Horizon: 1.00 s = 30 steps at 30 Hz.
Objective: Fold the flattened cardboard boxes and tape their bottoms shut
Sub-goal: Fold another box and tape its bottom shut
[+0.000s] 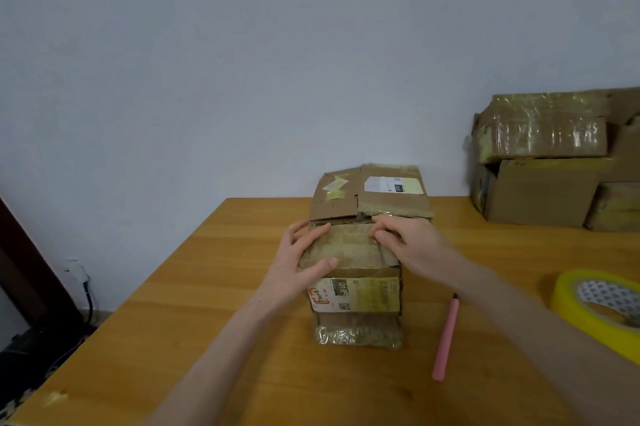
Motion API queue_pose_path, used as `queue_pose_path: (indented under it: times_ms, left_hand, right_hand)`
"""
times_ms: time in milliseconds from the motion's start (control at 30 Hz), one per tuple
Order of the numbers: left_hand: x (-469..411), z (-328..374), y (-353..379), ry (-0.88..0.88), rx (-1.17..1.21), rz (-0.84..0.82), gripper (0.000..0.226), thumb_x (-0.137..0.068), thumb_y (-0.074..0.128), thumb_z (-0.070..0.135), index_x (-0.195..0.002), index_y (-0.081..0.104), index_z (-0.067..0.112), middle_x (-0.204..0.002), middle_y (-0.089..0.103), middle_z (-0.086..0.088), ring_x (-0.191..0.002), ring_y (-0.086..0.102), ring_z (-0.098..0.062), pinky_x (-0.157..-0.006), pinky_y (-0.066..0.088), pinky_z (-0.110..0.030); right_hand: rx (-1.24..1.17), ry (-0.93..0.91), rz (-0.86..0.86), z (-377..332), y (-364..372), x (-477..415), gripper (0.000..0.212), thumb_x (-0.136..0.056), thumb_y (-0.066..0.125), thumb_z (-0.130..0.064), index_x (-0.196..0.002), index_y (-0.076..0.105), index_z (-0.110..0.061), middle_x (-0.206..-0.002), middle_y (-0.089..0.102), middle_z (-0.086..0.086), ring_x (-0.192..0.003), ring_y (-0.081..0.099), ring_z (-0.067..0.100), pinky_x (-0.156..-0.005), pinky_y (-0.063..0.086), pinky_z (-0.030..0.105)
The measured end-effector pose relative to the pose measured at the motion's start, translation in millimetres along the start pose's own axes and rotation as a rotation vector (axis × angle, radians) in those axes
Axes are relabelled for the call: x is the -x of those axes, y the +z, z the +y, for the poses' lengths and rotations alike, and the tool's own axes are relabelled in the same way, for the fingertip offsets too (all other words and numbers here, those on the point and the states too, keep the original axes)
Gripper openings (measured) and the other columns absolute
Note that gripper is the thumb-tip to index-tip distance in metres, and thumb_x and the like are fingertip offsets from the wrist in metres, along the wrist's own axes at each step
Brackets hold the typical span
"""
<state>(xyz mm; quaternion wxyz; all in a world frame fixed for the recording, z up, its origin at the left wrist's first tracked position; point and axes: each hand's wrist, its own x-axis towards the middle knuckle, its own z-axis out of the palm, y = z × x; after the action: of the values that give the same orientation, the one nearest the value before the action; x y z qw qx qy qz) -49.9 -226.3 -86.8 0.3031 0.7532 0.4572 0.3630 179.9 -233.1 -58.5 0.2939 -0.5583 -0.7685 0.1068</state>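
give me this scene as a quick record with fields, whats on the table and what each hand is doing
surface: wooden table
work item: cardboard box, standing, far flaps up, near flap folded down
left hand: fingers fairly straight, lying on the near flap's left side
right hand: bent fingertips at the flap's far edge; pinch or press unclear
tape roll: yellow, right of the box, untouched
pink tool: lying between box and tape roll
box stack: far right of the table
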Motion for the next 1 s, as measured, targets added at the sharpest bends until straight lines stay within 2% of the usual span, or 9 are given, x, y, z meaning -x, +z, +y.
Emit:
queue_pose_path:
  times_ms: [67, 167, 267, 367, 600, 700, 833, 900, 1000]
  left_hand:
    - [-1.5, 1.1, 1.3, 0.05, -0.053, 0.001, 0.069, -0.069, 0.058, 0.07, -0.133, 0.043, 0.05, -0.147, 0.016, 0.028, -0.135, 0.025, 0.0, -0.101, 0.043, -0.032]
    - [-6.1, 5.7, 12.7, 0.025, -0.019, -0.035, 0.068, -0.072, 0.062, 0.067, -0.135, 0.041, 0.049, -0.148, 0.014, 0.031, -0.134, 0.025, -0.002, -0.101, 0.043, -0.033]
    - [-12.4, 3.3, 25.6, -0.032, -0.061, -0.07, 0.068, -0.073, 0.061, 0.06, -0.135, 0.044, 0.038, -0.142, 0.02, 0.022, -0.132, 0.028, -0.009, -0.099, 0.048, -0.036]
    - [-16.1, -1.9, 24.2, -0.12, -0.008, -0.068, 0.073, -0.07, 0.06, 0.061, -0.135, 0.044, 0.033, -0.139, 0.028, 0.016, -0.128, 0.036, -0.011, -0.096, 0.05, -0.039]
    - [-17.5, -4.7, 20.2, -0.109, -0.116, -0.084, 0.078, -0.066, 0.056, 0.067, -0.135, 0.046, 0.033, -0.136, 0.033, 0.013, -0.124, 0.039, -0.009, -0.093, 0.052, -0.039]
    - [-10.5, -9.3, 18.3, -0.039, -0.244, -0.058, 0.075, -0.071, 0.044, 0.073, -0.136, 0.045, 0.036, -0.147, 0.028, 0.012, -0.134, 0.033, -0.012, -0.1, 0.047, -0.042]
    - [-0.2, 0.9, 29.3, 0.256, -0.756, 0.033, 0.064, -0.09, 0.013, 0.06, -0.143, 0.028, 0.029, -0.154, 0.008, 0.011, -0.145, 0.008, -0.009, -0.119, 0.01, -0.032]
    - [6.7, 6.4, 34.5, 0.226, -0.858, -0.041, 0.07, -0.087, 0.001, 0.061, -0.147, 0.011, 0.027, -0.151, -0.006, 0.01, -0.144, -0.006, -0.007, -0.119, 0.0, -0.029]
    - [10.2, -0.4, 32.2, 0.124, -0.894, -0.068, 0.077, -0.084, 0.008, 0.064, -0.15, 0.003, 0.024, -0.153, -0.011, 0.009, -0.144, -0.008, -0.005, -0.119, 0.004, -0.026]
  right_hand:
    - [-0.064, -0.016, -0.175, 2.4, -7.3, 6.2, 0.049, -0.088, 0.048, -0.054, -0.131, 0.05, -0.029, -0.145, 0.035, -0.014, -0.121, 0.047, 0.008, -0.1, 0.043, 0.037]
    - [0.036, 0.006, -0.321, 5.1, -5.5, 13.5, 0.099, -0.067, 0.055, -0.072, -0.148, 0.02, -0.028, -0.152, 0.009, -0.019, -0.135, 0.023, 0.007, -0.11, 0.033, 0.037]
    - [0.103, 0.034, -0.253, 16.9, 16.8, 18.9, 0.086, -0.079, 0.059, -0.06, -0.148, 0.021, -0.026, -0.155, 0.006, -0.012, -0.136, 0.027, 0.014, -0.106, 0.036, 0.034]
    - [-0.031, 0.09, -0.157, 22.7, 28.3, 18.9, 0.079, -0.075, 0.062, -0.06, -0.143, 0.034, -0.03, -0.152, 0.017, -0.011, -0.134, 0.027, 0.012, -0.104, 0.033, 0.033]
    - [-0.058, 0.11, -0.184, 22.1, 20.1, 14.5, 0.072, -0.066, 0.072, -0.06, -0.129, 0.052, -0.032, -0.14, 0.034, -0.011, -0.127, 0.032, 0.01, -0.105, 0.037, 0.04]
    - [-0.002, 0.101, -0.169, 17.5, 21.2, 21.3, 0.09, -0.053, 0.055, -0.082, -0.127, 0.053, -0.031, -0.145, 0.034, -0.01, -0.13, 0.034, 0.012, -0.106, 0.035, 0.045]
    - [0.316, -0.052, -0.124, 12.0, 27.4, 27.2, 0.106, -0.058, 0.016, -0.09, -0.139, 0.041, -0.025, -0.153, 0.019, -0.011, -0.145, 0.011, 0.014, -0.113, 0.015, 0.035]
    - [0.395, -0.131, -0.107, 11.2, 27.9, 30.0, 0.112, -0.063, -0.004, -0.088, -0.143, 0.035, -0.02, -0.154, 0.023, -0.004, -0.144, 0.012, 0.014, -0.109, 0.011, 0.027]
    - [0.412, -0.118, -0.13, 19.4, 29.3, 36.1, 0.114, -0.061, -0.013, -0.085, -0.148, 0.022, -0.02, -0.155, 0.017, -0.005, -0.143, 0.009, 0.008, -0.108, 0.028, 0.025]
